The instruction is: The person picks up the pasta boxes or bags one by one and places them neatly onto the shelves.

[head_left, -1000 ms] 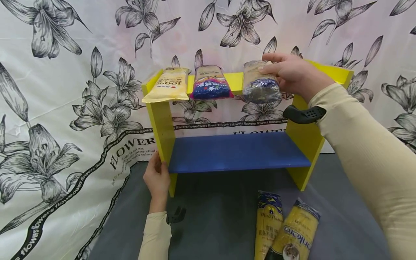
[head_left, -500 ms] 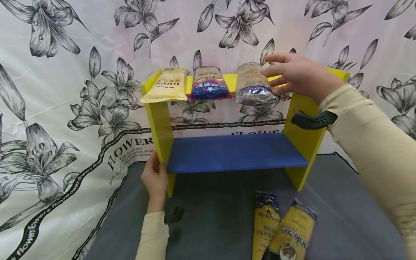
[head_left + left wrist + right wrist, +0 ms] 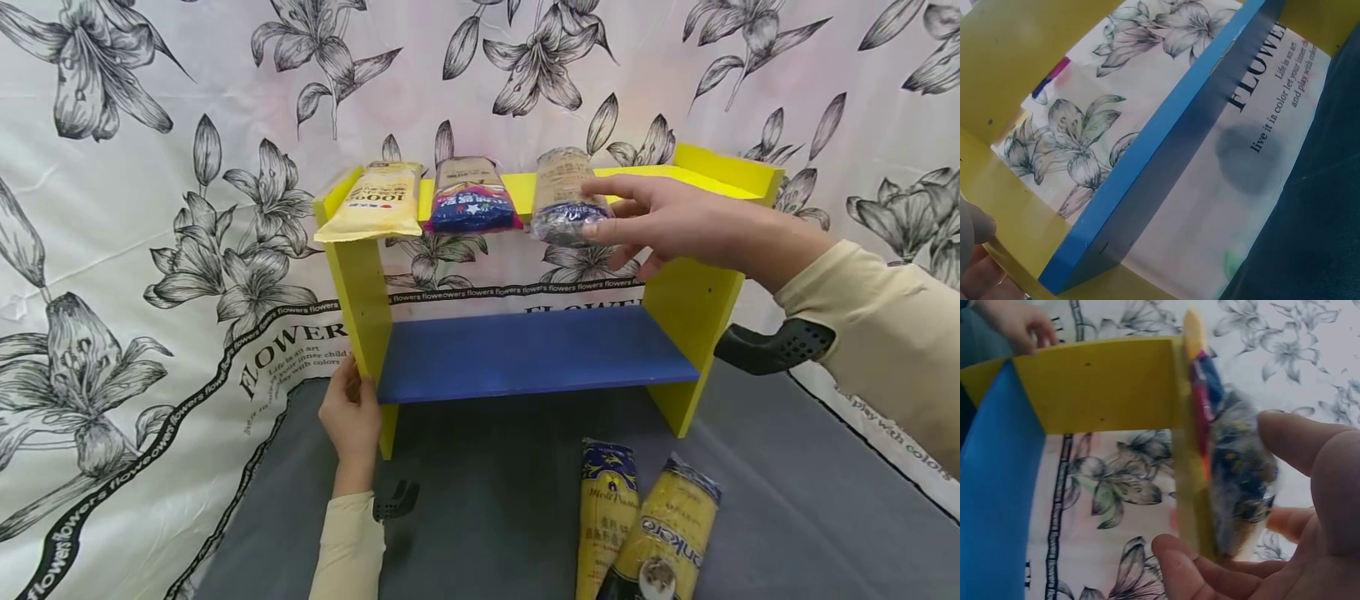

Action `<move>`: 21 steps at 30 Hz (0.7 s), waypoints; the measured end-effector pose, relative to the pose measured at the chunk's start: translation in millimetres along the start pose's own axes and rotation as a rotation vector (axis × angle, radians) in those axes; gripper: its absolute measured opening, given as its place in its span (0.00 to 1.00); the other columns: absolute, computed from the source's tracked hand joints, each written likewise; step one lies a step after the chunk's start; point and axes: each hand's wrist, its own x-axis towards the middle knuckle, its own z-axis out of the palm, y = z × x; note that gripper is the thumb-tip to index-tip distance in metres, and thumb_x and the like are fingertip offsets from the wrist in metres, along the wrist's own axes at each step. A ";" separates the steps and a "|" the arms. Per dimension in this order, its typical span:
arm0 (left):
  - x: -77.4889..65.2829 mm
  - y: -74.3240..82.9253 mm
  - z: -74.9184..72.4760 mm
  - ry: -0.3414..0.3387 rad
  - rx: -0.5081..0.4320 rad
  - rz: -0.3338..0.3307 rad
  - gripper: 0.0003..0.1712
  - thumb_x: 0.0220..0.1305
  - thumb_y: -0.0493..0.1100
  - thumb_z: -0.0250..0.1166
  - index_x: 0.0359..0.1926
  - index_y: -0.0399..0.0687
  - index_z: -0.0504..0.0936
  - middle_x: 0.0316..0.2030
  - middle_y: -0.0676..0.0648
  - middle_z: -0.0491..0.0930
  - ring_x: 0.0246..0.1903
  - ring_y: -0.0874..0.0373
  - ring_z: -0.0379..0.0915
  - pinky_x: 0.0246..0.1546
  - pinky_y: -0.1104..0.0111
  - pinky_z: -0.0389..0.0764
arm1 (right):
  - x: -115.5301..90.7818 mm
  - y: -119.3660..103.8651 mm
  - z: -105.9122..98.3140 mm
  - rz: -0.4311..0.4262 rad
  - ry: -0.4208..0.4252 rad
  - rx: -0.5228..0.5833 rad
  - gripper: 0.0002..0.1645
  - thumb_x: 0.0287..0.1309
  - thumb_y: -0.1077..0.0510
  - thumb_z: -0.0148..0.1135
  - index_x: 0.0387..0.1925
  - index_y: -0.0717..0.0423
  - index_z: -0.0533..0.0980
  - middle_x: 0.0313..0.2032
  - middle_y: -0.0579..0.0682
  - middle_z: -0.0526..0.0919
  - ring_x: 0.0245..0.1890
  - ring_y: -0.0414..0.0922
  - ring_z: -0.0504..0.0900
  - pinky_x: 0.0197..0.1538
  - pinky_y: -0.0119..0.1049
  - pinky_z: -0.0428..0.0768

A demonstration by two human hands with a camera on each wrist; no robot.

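A yellow shelf unit [image 3: 360, 300] with a blue board [image 3: 532, 354] stands on the grey surface. My left hand [image 3: 352, 421] holds the edge of its left side panel; only fingertips show in the left wrist view. On the top lie a yellow packet [image 3: 378, 200], a blue-and-pink packet [image 3: 472, 198] and a crinkly clear plastic packet with a blue band [image 3: 566, 200]. My right hand [image 3: 667, 217] is at the right side of this clear packet, its index finger and thumb extended against it. In the right wrist view, the thumb reaches the clear packet [image 3: 1241, 469] and other fingers lie below.
Two yellow packets, a slim one [image 3: 606, 517] and a wider one [image 3: 667, 533], lie overlapping on the grey surface [image 3: 480, 500] in front of the shelf. A white flower-print cloth [image 3: 187, 208] hangs behind. The shelf top has a raised right end [image 3: 765, 179].
My right hand let go of the clear packet, drew slightly right, then came back lower against its side. The packet sits further left and straighter. My left hand stays on the panel.
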 end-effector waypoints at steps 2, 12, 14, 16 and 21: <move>0.1 0.3 -0.9 -0.003 0.000 -0.009 0.23 0.65 0.27 0.63 0.61 0.33 0.80 0.51 0.30 0.85 0.48 0.35 0.86 0.46 0.46 0.86 | -0.9 2.6 3.2 -0.011 0.000 0.011 0.48 0.71 0.38 0.56 0.82 0.34 0.44 0.76 0.63 0.59 0.48 0.48 0.81 0.38 0.37 0.86; -2.3 -2.3 -0.5 -0.012 0.004 -0.020 0.23 0.65 0.27 0.63 0.61 0.34 0.80 0.51 0.31 0.85 0.49 0.36 0.86 0.46 0.47 0.86 | 1.5 7.9 5.0 -0.041 0.041 0.007 0.47 0.70 0.39 0.57 0.82 0.36 0.48 0.73 0.64 0.64 0.48 0.47 0.82 0.37 0.36 0.85; -1.7 -2.3 -0.4 -0.011 0.005 -0.015 0.23 0.65 0.27 0.63 0.62 0.34 0.80 0.51 0.30 0.85 0.49 0.36 0.86 0.46 0.47 0.86 | 1.8 7.2 5.2 -0.048 0.062 -0.009 0.46 0.69 0.39 0.59 0.82 0.36 0.50 0.73 0.64 0.64 0.46 0.46 0.83 0.36 0.36 0.85; -1.1 -2.4 -0.2 -0.011 0.003 -0.014 0.23 0.66 0.27 0.63 0.62 0.34 0.80 0.52 0.30 0.85 0.49 0.36 0.86 0.46 0.47 0.86 | 2.1 6.0 5.8 -0.052 0.086 -0.018 0.46 0.69 0.39 0.60 0.81 0.37 0.52 0.73 0.64 0.64 0.46 0.46 0.84 0.36 0.35 0.85; -0.4 -1.9 0.2 -0.012 0.004 -0.020 0.23 0.66 0.26 0.62 0.62 0.34 0.79 0.52 0.31 0.85 0.49 0.36 0.86 0.46 0.47 0.86 | 3.2 5.7 7.2 -0.050 0.129 -0.030 0.46 0.67 0.39 0.62 0.81 0.38 0.54 0.74 0.65 0.64 0.46 0.48 0.84 0.35 0.34 0.85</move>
